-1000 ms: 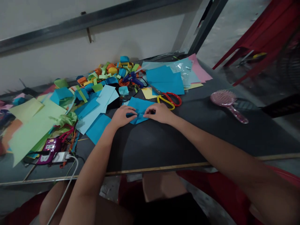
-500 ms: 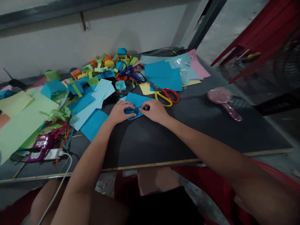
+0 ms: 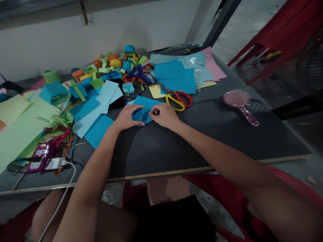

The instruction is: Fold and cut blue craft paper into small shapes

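Observation:
A blue paper sheet [image 3: 145, 102] lies on the dark table between my hands. My left hand [image 3: 127, 117] rests on its left side, thumb and fingers apart in a wide curve, with the paper showing between them. My right hand [image 3: 164, 116] is over the sheet's right part, its fingers curled and the fingertips pressed together; what they pinch, if anything, is too small to make out. Just right of that hand lie scissors [image 3: 179, 101] with one red and one yellow handle.
Folded colored paper pieces [image 3: 115, 63] are heaped at the back beside a blue glue gun [image 3: 140, 74]. Blue sheets [image 3: 174, 77] lie behind the scissors. A pink hairbrush [image 3: 237, 99] is at the right, a purple device [image 3: 42, 156] at the left. The table edge [image 3: 161, 173] runs in front.
My left thumb and fingers have spread farther apart over the blue paper. My right hand stays at the sheet with its fingers curled. The whole view has shifted slightly.

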### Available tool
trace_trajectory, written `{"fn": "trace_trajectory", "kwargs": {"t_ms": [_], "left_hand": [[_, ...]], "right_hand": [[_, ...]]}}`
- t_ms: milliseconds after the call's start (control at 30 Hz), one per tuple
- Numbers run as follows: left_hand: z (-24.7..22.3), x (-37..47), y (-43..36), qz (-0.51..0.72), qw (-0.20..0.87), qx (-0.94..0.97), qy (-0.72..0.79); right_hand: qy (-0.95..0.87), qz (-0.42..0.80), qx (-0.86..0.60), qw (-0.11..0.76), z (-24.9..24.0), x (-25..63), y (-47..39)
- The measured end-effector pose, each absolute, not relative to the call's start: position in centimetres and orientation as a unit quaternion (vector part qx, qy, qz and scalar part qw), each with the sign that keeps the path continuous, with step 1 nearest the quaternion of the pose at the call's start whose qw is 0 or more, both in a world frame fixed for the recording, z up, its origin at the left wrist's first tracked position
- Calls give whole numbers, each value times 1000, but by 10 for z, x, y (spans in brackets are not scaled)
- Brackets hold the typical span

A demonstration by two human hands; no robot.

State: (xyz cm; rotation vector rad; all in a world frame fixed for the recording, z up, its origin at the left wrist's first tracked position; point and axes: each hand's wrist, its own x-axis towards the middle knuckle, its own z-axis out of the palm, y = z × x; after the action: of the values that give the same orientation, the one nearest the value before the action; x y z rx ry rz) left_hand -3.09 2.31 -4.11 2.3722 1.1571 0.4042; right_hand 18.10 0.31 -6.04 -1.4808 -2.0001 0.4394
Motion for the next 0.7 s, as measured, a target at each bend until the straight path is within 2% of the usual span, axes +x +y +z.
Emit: {"fn": "trace_trajectory", "kwargs": {"t_ms": [367, 700], "left_hand": [[-37, -32, 24, 102, 233, 878, 405], [-16, -20, 10, -59, 85, 894, 436]], "right_hand": [[-756, 159, -563, 293, -62, 179, 3], [-764, 33, -598, 241, -68, 180, -9]]}}
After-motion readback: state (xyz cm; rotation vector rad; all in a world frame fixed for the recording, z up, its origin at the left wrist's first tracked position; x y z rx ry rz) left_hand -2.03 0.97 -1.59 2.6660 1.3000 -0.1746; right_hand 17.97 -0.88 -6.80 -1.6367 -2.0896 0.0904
